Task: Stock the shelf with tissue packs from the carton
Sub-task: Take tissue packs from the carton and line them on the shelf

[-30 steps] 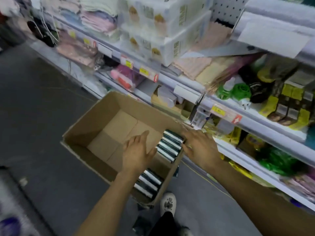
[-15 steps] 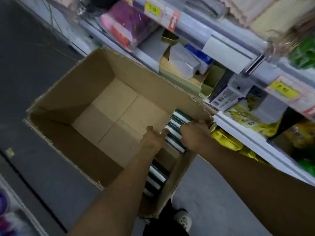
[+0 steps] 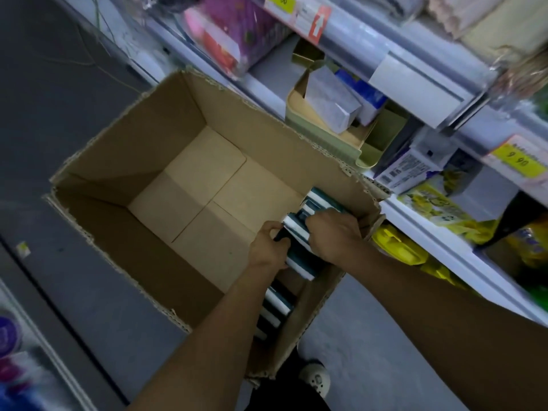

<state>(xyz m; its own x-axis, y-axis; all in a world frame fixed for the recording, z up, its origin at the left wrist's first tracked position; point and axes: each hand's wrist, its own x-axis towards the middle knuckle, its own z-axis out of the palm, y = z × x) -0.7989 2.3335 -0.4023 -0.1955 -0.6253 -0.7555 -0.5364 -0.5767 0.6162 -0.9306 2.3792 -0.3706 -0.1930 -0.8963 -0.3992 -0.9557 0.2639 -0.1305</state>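
both hands are down in the carton (image 3: 142,185) now, working the near right corner where the tissue packs (image 3: 299,253) stand on edge in a teal and white row against the wall. the left hand (image 3: 268,250) has its grip curled on the inner side of a bundle, fingers wrapped round the end of the packs. the right hand (image 3: 333,235) clamps down from the shelf side, fingers over the top of that same bundle. so it's a two-handed squeeze on a clutch of packs, and that bundle looks tilted up out of the row, though the blur makes it hard to say how many packs are in it.

more packs sit lower in the same corner, under the left forearm, and a couple peek out beyond the right hand. the rest of the carton floor is bare cardboard, so by my reckoning the job is well along, with only this last row left.

the step in hand reads as the pick-up. the next move, i'd say, calls for a straight lift clear of the carton's torn rim, keeping the squeeze even so no pack slips out of the middle, then a swing right to the shelf (image 3: 439,241). which tier they belong on i can't tell; the tiers in view are crowded with other goods, such as a green tray (image 3: 323,129) holding boxes.
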